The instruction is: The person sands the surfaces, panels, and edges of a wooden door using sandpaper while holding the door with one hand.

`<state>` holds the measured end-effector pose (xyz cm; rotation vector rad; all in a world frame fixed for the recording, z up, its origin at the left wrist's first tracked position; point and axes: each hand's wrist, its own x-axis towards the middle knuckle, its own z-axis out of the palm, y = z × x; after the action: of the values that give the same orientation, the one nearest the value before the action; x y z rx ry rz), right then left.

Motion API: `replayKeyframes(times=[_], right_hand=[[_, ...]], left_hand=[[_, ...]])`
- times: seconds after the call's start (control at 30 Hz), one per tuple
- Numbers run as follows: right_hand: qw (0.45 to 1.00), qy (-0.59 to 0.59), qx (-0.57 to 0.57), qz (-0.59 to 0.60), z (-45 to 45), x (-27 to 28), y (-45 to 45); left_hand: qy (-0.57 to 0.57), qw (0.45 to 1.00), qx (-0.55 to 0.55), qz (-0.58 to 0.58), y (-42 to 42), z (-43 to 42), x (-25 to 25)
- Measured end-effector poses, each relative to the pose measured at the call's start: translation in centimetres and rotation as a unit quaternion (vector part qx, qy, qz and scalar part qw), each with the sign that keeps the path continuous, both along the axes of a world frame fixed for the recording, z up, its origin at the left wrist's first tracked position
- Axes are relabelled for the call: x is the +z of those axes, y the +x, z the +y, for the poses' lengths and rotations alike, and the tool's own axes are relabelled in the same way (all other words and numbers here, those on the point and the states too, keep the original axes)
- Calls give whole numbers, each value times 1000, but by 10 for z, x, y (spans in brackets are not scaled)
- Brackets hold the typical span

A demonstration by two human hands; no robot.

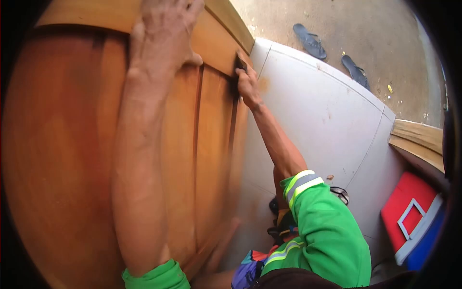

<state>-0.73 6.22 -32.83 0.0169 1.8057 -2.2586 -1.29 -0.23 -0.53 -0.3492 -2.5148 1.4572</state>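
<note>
Brown wooden panel (180, 168): one, grooved, filling left side. Left hand (163, 38): spread on panel's upper rail, thumb splayed. Right hand (248, 85): curled round small dark object (241, 63) at rail's end, kind unclear. White tiles (317, 120): alongside panel. Red-and-blue item (394, 207): lower right. Dark flip-flops (310, 41): two, beyond tiles.

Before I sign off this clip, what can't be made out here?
Head view:
Left hand: fingers cut off by the top edge.
Dark item in the right hand: fingers partly cover it, too small to identify.
Wooden panel: lower left lost in the dark border.
Limb at bottom: blurred.
</note>
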Motion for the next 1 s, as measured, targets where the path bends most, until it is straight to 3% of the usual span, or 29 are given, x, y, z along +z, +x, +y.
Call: replayKeyframes(times=[0.03,0.1,0.17,0.23,0.3,0.33,0.47,0.53,0.63,0.67,0.7,0.73,0.77,0.8,0.87,0.9,0.97,1.0], right_hand=[[998,19,-17,65,1,11,6],[976,68,-87,190,-18,-25,-8],[998,-18,-48,-27,-15,-51,-44],[982,5,61,-180,3,-50,-60],[973,212,83,-27,5,-82,-27],[987,141,17,81,1,-112,7],[997,17,-50,61,-12,-135,4],[992,-6,24,-126,-13,-102,-61],[991,79,-10,-106,-2,-107,-40],[991,104,-28,-83,-13,-164,-19],[995,86,-55,3,-11,-161,6],[991,69,-79,89,-8,-157,31],[997,55,-37,30,-5,-143,42],[993,-15,21,-112,3,-103,23],[995,-25,20,-92,-11,-56,-23],[996,34,-41,71,-32,-41,-33],[987,-32,-20,158,1,90,4],[981,-34,-19,190,3,86,10]], left_hand=[[-2,1000,5,1,0,2,2],[-4,1000,9,0,3,8,3],[-11,1000,13,9,5,11,4],[-10,1000,15,7,4,12,4],[-3,1000,16,9,3,10,3],[-1,1000,16,11,3,10,3],[-3,1000,21,20,9,16,1],[-4,1000,18,20,8,12,0],[10,1000,8,0,6,8,4],[15,1000,8,-2,5,7,7],[18,1000,12,-7,6,8,5],[15,1000,12,-6,4,8,6],[11,1000,11,-5,3,8,7],[8,1000,10,-8,4,8,7],[12,1000,12,0,5,8,4],[19,1000,15,9,4,9,4],[37,999,10,-6,7,13,-4],[32,999,1,-13,5,8,-2]])
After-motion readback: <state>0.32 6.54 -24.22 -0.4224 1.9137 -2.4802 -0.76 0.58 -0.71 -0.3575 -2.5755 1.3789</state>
